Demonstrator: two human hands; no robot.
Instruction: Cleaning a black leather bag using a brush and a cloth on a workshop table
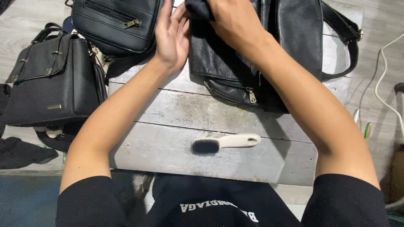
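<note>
While the left hand [171,35] lies flat and open on the big black bag [252,54], the right hand [229,21] grips a dark cloth [198,8], the brush [225,143] lying unused on the worktop [176,122].

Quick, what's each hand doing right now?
Left hand: open, flat against the side of the black leather bag.
Right hand: closed on a dark cloth, pressed on the bag.
</note>
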